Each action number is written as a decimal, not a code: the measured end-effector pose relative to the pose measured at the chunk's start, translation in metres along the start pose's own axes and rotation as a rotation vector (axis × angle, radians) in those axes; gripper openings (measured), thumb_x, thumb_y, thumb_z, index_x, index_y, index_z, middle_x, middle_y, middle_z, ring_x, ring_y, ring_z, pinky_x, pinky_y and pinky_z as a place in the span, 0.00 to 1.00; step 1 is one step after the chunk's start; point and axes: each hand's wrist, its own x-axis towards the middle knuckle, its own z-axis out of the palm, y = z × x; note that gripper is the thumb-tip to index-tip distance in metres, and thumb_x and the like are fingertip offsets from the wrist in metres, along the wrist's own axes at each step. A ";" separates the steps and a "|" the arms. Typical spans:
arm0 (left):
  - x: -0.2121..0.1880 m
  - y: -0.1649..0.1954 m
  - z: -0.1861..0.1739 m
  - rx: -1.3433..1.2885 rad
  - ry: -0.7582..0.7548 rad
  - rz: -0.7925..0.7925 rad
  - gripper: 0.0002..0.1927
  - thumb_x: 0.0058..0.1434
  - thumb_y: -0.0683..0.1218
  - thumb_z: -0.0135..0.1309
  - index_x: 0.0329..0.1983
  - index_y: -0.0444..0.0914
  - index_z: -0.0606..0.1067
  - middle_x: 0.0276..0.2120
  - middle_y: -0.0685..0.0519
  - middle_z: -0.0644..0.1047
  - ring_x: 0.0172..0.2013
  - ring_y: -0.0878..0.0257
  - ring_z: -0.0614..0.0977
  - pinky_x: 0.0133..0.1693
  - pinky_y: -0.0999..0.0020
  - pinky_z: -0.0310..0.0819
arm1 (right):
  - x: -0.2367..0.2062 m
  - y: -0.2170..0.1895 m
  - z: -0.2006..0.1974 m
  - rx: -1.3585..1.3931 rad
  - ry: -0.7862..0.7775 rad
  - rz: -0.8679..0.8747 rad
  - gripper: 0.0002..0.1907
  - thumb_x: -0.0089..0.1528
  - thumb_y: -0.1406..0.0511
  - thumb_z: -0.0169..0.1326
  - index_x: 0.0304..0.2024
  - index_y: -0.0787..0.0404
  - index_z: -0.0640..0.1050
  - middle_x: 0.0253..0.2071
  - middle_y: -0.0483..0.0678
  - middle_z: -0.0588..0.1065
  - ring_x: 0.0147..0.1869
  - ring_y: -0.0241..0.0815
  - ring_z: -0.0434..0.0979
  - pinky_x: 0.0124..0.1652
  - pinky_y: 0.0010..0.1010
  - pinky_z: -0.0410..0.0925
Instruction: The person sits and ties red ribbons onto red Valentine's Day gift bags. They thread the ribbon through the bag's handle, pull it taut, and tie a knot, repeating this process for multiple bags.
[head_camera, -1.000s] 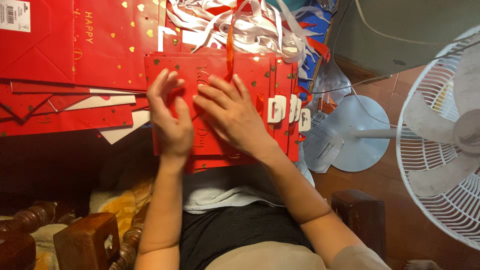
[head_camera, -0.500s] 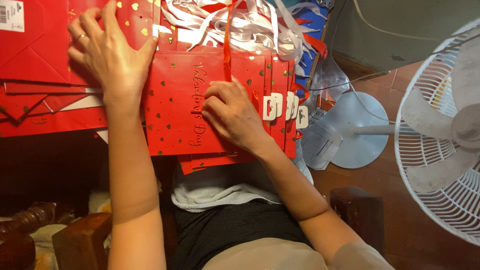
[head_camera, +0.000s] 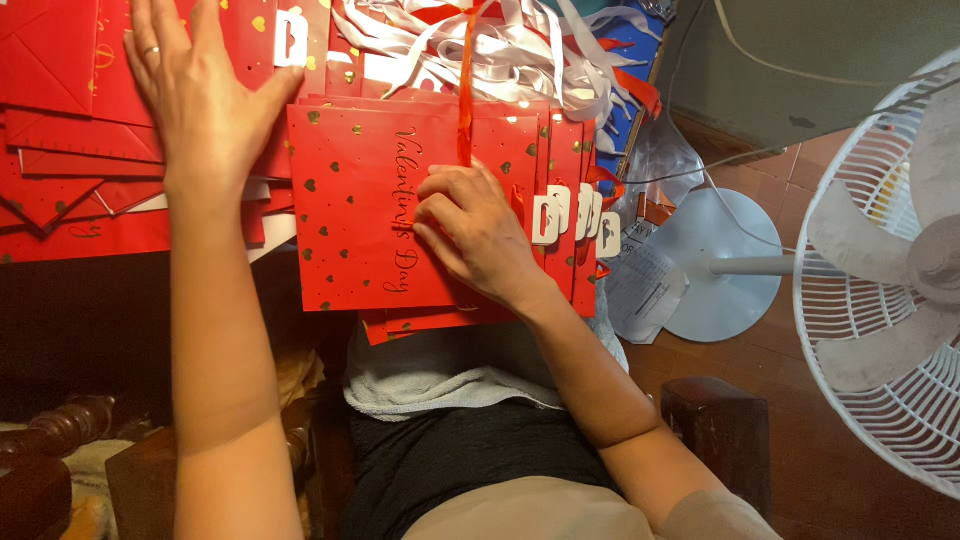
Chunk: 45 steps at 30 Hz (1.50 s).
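A stack of flat red gift bags (head_camera: 360, 200) with gold hearts and gold script lies on my lap. My right hand (head_camera: 480, 235) rests on the top bag with curled fingers pressing it down, beside an orange ribbon (head_camera: 465, 90) that runs up from the bag. White tags (head_camera: 560, 215) stick out at the stack's right edge. My left hand (head_camera: 205, 95) is spread open, palm down, over a second pile of red bags (head_camera: 70, 150) at the upper left, with a ring on one finger.
A heap of white and orange ribbons (head_camera: 500, 40) lies beyond the stack. A white standing fan (head_camera: 890, 270) with its round base (head_camera: 715, 265) stands on the right. Dark wooden chair arms (head_camera: 715, 425) flank my lap, and a white towel (head_camera: 450, 370) lies under the bags.
My left hand left the stack on my lap and reached up-left onto the other pile of red bags. My right hand stayed on the top bag.
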 end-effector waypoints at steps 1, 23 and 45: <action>-0.008 0.000 -0.005 0.007 0.002 0.008 0.41 0.58 0.53 0.70 0.69 0.27 0.70 0.67 0.27 0.61 0.67 0.33 0.56 0.62 0.36 0.47 | 0.000 0.001 0.000 0.005 -0.002 -0.001 0.07 0.64 0.66 0.61 0.41 0.59 0.75 0.52 0.47 0.71 0.68 0.51 0.70 0.70 0.53 0.57; -0.015 0.000 -0.014 0.049 0.022 0.022 0.15 0.66 0.44 0.59 0.51 0.29 0.79 0.48 0.36 0.81 0.51 0.37 0.81 0.54 0.49 0.75 | 0.002 0.001 0.000 0.182 0.170 0.042 0.07 0.65 0.72 0.59 0.44 0.62 0.75 0.45 0.50 0.77 0.53 0.49 0.79 0.58 0.41 0.69; -0.083 0.166 -0.040 -0.461 -0.129 -0.060 0.07 0.62 0.47 0.60 0.39 0.39 0.77 0.34 0.50 0.78 0.38 0.51 0.81 0.37 0.55 0.75 | -0.017 0.012 0.005 0.507 0.602 0.207 0.05 0.71 0.74 0.49 0.49 0.65 0.72 0.50 0.51 0.68 0.53 0.38 0.72 0.57 0.29 0.68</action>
